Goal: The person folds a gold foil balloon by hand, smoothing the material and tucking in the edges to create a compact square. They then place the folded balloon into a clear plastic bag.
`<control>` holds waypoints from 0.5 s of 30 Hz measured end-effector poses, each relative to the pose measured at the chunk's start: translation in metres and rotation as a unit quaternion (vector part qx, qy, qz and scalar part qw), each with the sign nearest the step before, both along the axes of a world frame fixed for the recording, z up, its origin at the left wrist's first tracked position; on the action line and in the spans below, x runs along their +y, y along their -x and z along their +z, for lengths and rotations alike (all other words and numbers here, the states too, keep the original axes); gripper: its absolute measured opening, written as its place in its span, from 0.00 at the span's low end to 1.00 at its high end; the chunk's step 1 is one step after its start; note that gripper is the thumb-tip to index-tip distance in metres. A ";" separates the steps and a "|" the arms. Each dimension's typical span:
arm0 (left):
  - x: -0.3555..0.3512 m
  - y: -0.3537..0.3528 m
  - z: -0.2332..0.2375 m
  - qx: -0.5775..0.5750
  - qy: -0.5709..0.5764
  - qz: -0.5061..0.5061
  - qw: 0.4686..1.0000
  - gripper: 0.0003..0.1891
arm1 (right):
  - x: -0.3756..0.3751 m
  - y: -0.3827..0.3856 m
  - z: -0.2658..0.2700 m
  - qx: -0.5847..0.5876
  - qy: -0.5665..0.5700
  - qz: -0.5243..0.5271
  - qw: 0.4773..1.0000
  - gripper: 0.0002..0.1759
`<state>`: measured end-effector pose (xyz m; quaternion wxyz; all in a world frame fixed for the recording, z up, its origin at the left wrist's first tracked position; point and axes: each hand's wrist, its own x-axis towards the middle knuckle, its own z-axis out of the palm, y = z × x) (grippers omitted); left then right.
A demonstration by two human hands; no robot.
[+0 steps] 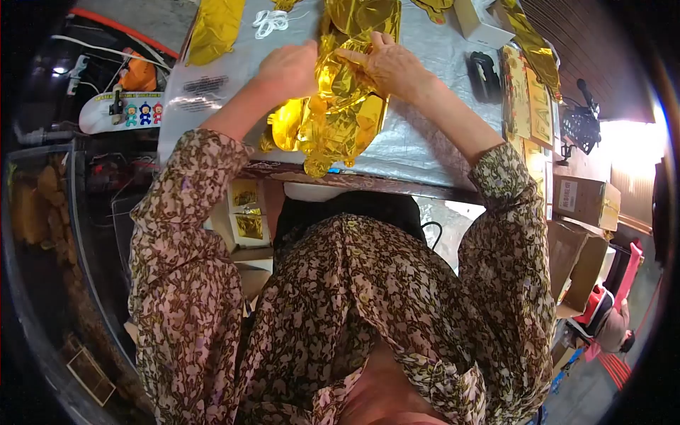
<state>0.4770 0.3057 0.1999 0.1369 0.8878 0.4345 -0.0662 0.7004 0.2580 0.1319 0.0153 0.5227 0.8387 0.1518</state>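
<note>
Crumpled, shiny gold foil balloons [347, 127], flat and uninflated, lie at the front middle of the table. My left hand [289, 67] is at their left edge, slightly blurred, with its fingers curled closed. What its fingertips pinch is hidden. On the right side of the foil rests my right hand [393, 69], its fingers apart and stretched over the gold surface. Some foil reaches the front table edge [397, 178].
More gold foil [214, 32] lies at the left, near a bundle of white string [275, 23]. On the right are a black object [484, 76], a white box [482, 23] and cardboard boxes [579, 200]. A person [615, 329] is at the far right.
</note>
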 end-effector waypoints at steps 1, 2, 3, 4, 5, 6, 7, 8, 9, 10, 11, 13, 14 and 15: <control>-0.008 -0.006 0.002 0.000 -0.003 0.006 1.000 0.29 | 0.000 0.000 -0.001 0.000 0.000 0.000 1.000 0.28; -0.012 -0.010 0.001 -0.026 0.021 0.000 0.999 0.32 | 0.001 -0.001 -0.002 -0.002 -0.008 0.007 1.000 0.28; -0.016 -0.009 -0.003 -0.026 0.020 -0.001 0.999 0.32 | 0.001 -0.002 -0.004 -0.005 -0.016 0.014 1.000 0.29; -0.019 -0.009 -0.008 -0.068 0.031 -0.012 0.997 0.32 | 0.003 -0.003 -0.005 -0.005 -0.017 0.013 1.000 0.29; -0.022 -0.009 -0.011 -0.109 0.041 -0.025 0.993 0.32 | 0.005 -0.004 -0.007 -0.015 0.004 0.008 1.000 0.28; -0.024 -0.010 -0.013 -0.110 0.039 -0.026 0.993 0.32 | 0.007 -0.005 -0.010 -0.024 0.025 0.003 0.999 0.27; -0.025 -0.011 -0.016 -0.131 0.070 0.002 0.989 0.32 | 0.006 -0.006 -0.012 -0.024 0.023 0.002 0.999 0.27; -0.027 -0.010 -0.018 -0.152 0.099 0.031 0.983 0.32 | 0.004 -0.007 -0.013 -0.030 -0.005 0.010 0.999 0.25; -0.030 -0.010 -0.023 -0.177 0.088 0.043 0.979 0.38 | 0.002 -0.007 -0.013 -0.035 -0.034 0.018 0.999 0.23; -0.031 -0.008 -0.026 -0.177 0.087 0.043 0.979 0.38 | 0.001 -0.008 -0.013 -0.034 -0.035 0.018 0.999 0.23; -0.034 -0.007 -0.023 -0.212 0.138 0.043 0.967 0.36 | -0.001 -0.008 -0.011 -0.017 -0.034 0.018 0.999 0.21; -0.029 -0.005 -0.023 -0.248 0.185 0.040 0.950 0.35 | -0.002 -0.006 -0.004 0.000 -0.035 0.017 0.999 0.20; -0.021 0.001 -0.030 -0.315 0.252 0.053 0.913 0.32 | -0.001 -0.005 0.000 -0.030 -0.013 0.014 0.999 0.16; -0.011 0.008 -0.037 -0.378 0.317 0.064 0.868 0.29 | -0.001 -0.004 0.002 -0.059 0.009 0.009 0.998 0.14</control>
